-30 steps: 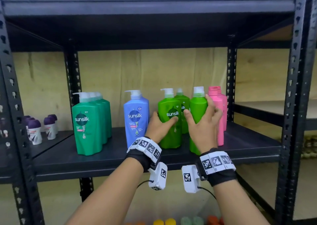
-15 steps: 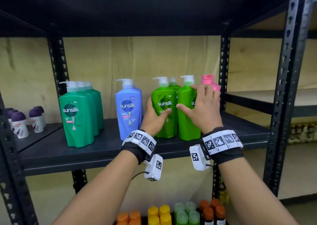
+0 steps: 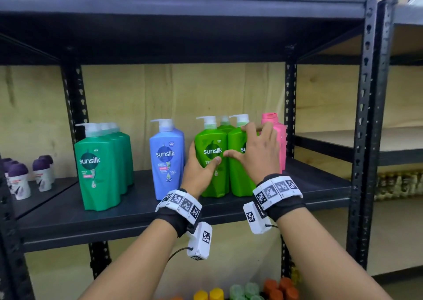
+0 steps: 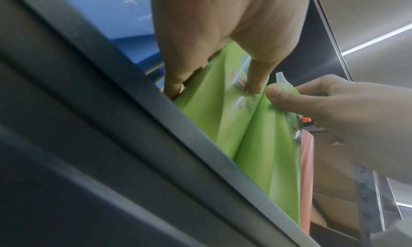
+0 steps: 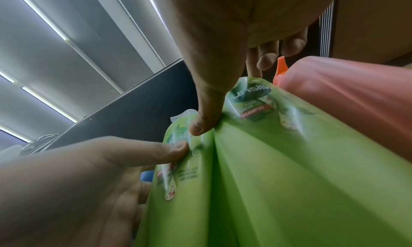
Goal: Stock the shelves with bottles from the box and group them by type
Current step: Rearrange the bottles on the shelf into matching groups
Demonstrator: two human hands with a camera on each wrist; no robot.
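Two light green Sunsilk pump bottles stand side by side and touching on the black shelf (image 3: 137, 210). My left hand (image 3: 198, 168) grips the left green bottle (image 3: 211, 139), thumb on its label and fingers round its left side. My right hand (image 3: 258, 153) holds the right green bottle (image 3: 238, 180), thumb across the front and fingers reaching between it and the pink bottles (image 3: 280, 139). A third green bottle (image 3: 225, 125) stands behind them. The right wrist view shows my right hand's thumb (image 5: 202, 125) pressed at the seam between both bottles.
A blue bottle (image 3: 167, 157) stands just left of my left hand, and a row of dark green bottles (image 3: 98, 169) further left. Small purple-capped bottles (image 3: 20, 180) sit on the neighbouring shelf. Coloured caps (image 3: 251, 290) show on the shelf below. A black upright post (image 3: 364, 116) bounds the right.
The right green bottle has been brought against the left one, closing the gap between them. Both hands stayed on their bottles. The head camera shifted.
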